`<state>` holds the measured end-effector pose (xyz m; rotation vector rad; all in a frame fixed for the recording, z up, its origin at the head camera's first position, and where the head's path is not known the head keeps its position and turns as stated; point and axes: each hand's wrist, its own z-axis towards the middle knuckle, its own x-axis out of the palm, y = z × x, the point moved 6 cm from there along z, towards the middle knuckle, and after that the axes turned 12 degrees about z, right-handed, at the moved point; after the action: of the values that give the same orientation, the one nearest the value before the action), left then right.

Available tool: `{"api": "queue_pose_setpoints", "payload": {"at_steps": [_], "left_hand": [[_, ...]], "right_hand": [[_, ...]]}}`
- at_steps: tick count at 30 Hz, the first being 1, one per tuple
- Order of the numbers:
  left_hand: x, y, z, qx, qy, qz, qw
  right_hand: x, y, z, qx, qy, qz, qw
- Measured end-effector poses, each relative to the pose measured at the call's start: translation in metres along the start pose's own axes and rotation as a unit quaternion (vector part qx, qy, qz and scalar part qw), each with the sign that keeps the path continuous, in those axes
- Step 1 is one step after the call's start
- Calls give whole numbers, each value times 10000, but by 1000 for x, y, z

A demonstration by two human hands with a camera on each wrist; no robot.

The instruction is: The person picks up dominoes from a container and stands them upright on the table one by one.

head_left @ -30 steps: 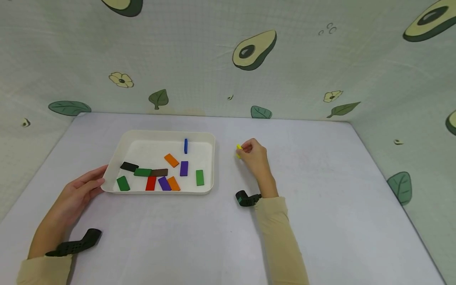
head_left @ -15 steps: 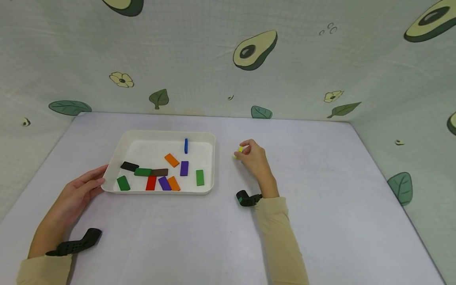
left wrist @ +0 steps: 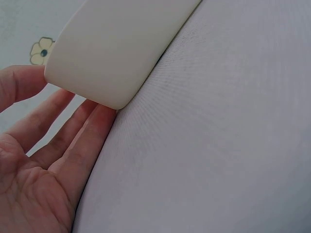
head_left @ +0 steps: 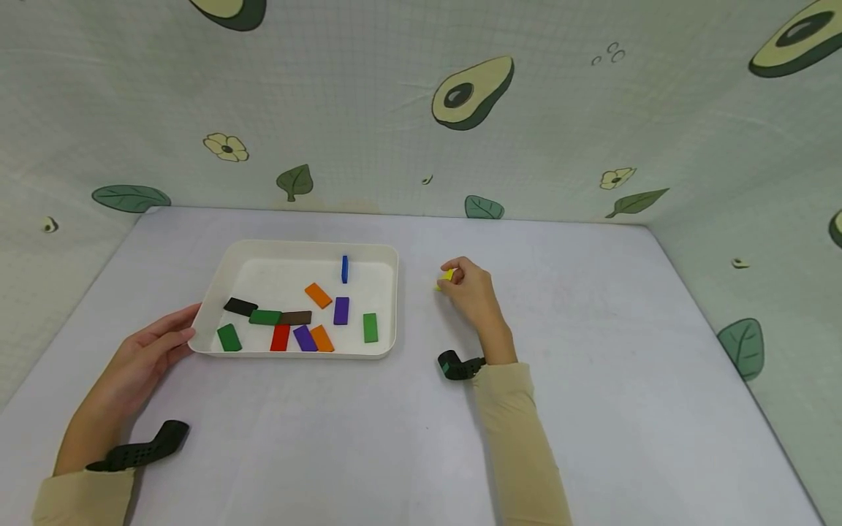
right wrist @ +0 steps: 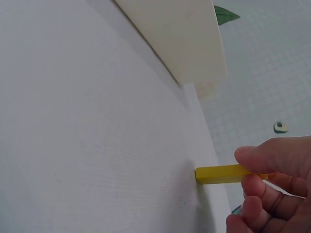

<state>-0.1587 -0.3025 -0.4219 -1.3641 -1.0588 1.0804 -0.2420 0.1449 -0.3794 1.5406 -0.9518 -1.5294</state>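
Note:
Between the right hand's (head_left: 470, 288) thumb and fingers a yellow domino (head_left: 445, 276) is pinched, to the right of the tray. In the right wrist view the domino (right wrist: 221, 174) stands on end, its lower end right at the tabletop. The left hand (head_left: 148, 354) holds the near left corner of a white tray (head_left: 388, 299). In the left wrist view its thumb lies at the rim of the tray (left wrist: 116, 48) and the other fingers reach to the tray's bottom edge.
Several dominoes lie in the tray, among them a red one (head_left: 279, 338), a black one (head_left: 240, 306) and an orange one (head_left: 319, 295). A blue one (head_left: 345, 269) stands on its edge. A white cloth (head_left: 592, 365) covers the table; a patterned curtain (head_left: 368, 131) hangs behind.
The right hand's fingers have shifted on the yellow domino, and it has turned slightly. The left hand and the tray have stayed in place.

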Motion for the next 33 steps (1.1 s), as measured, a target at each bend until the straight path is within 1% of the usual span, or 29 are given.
{"api": "queue_pose_setpoints", "payload": {"at_steps": [9, 12, 19, 25, 28, 31, 33], "left_hand": [[-1, 2, 0, -116, -128, 119, 9998], [-1, 1, 0, -72, -53, 17, 10000], [0, 0, 0, -49, -14, -76, 10000], [-1, 0, -1, -175, -149, 90, 9997], [0, -1, 0, -171, -142, 73, 9997], [1, -1, -1, -119, -40, -63, 9999], [0, -1, -1, -124, -47, -48, 9999]], "right_hand": [[7, 1, 6, -293, 244, -197, 9991], [8, 0, 7, -250, 283, -252, 9990], [8, 0, 7, -247, 304, -482, 9981], [8, -2, 8, -157, 312, -719, 9968], [8, -3, 8, -145, 347, -804, 9961], [8, -3, 8, -160, 367, -824, 9958], [7, -3, 8, -153, 378, -810, 9959]]}}
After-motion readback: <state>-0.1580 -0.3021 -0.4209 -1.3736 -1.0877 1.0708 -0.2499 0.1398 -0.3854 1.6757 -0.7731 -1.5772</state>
